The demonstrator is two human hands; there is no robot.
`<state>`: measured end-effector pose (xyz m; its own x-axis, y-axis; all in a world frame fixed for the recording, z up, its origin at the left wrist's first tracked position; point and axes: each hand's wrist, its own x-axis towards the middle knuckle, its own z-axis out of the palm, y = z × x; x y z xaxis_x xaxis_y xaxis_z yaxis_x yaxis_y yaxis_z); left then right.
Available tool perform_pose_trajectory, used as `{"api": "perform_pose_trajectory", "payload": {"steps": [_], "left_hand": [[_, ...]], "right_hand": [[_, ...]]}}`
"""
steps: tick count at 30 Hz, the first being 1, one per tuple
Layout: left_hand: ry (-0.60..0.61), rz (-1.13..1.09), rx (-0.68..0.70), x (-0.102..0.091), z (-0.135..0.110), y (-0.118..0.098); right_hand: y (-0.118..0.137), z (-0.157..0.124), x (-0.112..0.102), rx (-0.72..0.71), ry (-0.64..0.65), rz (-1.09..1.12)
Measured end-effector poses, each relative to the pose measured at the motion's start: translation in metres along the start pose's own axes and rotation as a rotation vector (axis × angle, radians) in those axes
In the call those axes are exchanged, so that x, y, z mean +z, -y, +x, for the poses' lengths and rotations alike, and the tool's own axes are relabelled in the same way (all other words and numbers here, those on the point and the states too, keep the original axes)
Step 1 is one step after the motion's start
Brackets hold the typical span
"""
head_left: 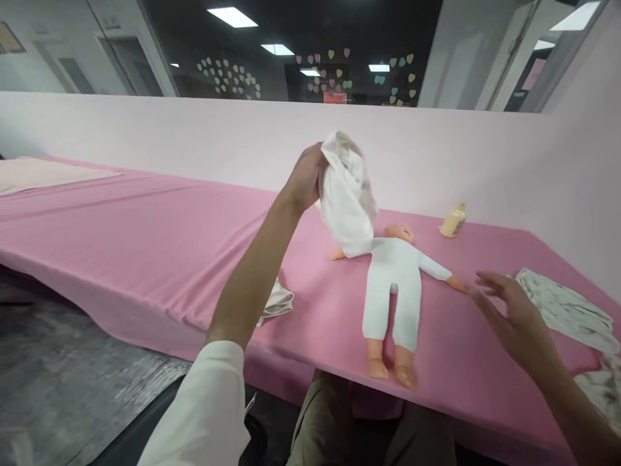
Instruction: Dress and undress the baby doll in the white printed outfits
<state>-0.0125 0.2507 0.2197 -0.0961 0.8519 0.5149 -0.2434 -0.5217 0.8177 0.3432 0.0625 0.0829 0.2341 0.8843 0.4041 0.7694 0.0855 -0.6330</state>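
A baby doll [394, 278] with a white cloth body lies on its back on the pink sheet [320, 310], feet toward me. My left hand [310, 173] is closed on a crumpled white cloth [345, 194], held up above the doll's arm at the left. The cloth hangs down and covers part of that arm; its exact kind cannot be made out. My right hand [509, 317] holds nothing, its fingers apart, close to the doll's other hand [457, 283]. Beside my right hand lies a folded patterned cloth [565, 307].
A pale yellow bottle [453, 221] stands near the back wall [233, 142]. Another folded cloth [279, 302] sits by the front edge, partly behind my left arm. More patterned fabric [601, 391] lies at the right edge. A cream sheet [43, 173] is spread at the far left.
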Motion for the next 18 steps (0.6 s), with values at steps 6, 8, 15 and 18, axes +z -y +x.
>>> {"api": "perform_pose_trajectory", "payload": {"steps": [6,8,15,18], "left_hand": [[0.409,0.167,-0.07,0.054,-0.087,-0.037],[0.436,0.249,-0.091,0.053,-0.099,-0.044],[0.356,0.483,-0.107,0.0,-0.114,-0.062],[0.408,0.574,-0.152,-0.014,-0.129,-0.055]], "right_hand": [[0.078,0.035,0.044,-0.169,0.385,0.444],[0.089,0.035,0.055,-0.15,0.399,0.413],[0.079,0.038,0.024,0.053,0.314,0.382],[0.073,0.038,-0.001,0.105,0.398,0.437]]}}
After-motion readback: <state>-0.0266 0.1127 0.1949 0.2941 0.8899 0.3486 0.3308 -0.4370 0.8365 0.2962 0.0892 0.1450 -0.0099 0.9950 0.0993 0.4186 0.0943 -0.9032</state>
